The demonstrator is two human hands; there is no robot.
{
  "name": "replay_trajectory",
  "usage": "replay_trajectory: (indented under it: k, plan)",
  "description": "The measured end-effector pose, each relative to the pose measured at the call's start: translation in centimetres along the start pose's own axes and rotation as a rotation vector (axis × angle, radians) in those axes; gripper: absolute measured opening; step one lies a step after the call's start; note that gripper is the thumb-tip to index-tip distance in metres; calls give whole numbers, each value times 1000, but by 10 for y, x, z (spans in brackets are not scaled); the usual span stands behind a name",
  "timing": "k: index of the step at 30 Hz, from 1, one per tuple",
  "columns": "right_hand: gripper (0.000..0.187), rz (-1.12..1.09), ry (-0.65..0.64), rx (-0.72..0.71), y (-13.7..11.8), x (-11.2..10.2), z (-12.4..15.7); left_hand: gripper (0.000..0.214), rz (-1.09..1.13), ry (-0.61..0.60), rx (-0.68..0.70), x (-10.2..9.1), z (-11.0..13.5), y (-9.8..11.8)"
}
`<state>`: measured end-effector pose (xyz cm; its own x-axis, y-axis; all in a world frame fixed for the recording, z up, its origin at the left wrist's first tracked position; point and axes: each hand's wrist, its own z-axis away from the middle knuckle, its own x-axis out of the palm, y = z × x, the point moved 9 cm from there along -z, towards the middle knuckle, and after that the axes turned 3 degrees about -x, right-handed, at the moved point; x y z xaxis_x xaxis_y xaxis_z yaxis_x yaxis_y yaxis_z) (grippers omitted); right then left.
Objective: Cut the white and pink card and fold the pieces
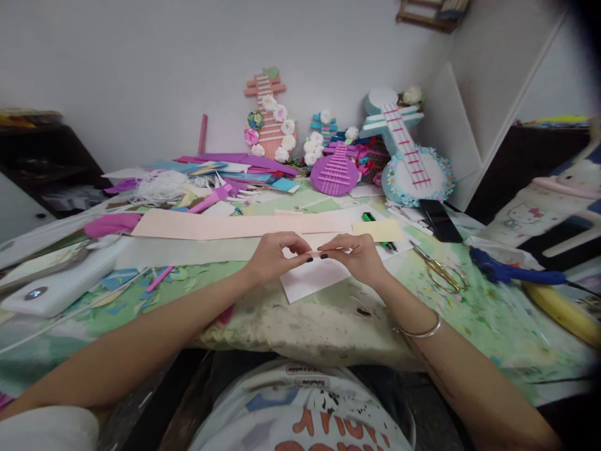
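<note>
My left hand and my right hand meet at the middle of the table, each closed in a pinch. Between their fingertips is a small pale pink paper piece, mostly hidden by the fingers. Under the hands lies a white paper sheet. Just beyond them a long pale pink paper strip stretches to the left, with a pale greenish strip in front of it. A yellow paper rectangle rests beside my right hand, over a green and black cutter.
Gold-handled scissors, a black phone, a blue glue gun and a banana lie to the right. Paper instruments, including a purple one, stand along the wall. White string and paper scraps crowd the left, near a white power bank.
</note>
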<state>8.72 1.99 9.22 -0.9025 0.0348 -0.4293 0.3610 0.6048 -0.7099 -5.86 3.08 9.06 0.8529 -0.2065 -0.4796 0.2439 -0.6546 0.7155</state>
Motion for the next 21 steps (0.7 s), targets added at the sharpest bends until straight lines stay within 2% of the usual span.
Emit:
replay_trajectory:
  k: [9, 15, 18, 21]
  plan:
    - [11, -27, 52, -49, -4, -4, 1, 7, -5, 67, 41, -7, 2, 0]
    - [9, -36, 93, -86, -8, -8, 3, 14, 18, 63, -15, -7, 2, 0]
    - [9, -42, 98, -81, -8, -9, 3, 12, 21, 44, -13, -4, 2, 1]
    - [9, -36, 103, -97, -11, -9, 3, 19, 75, 72, -2, -6, 4, 1]
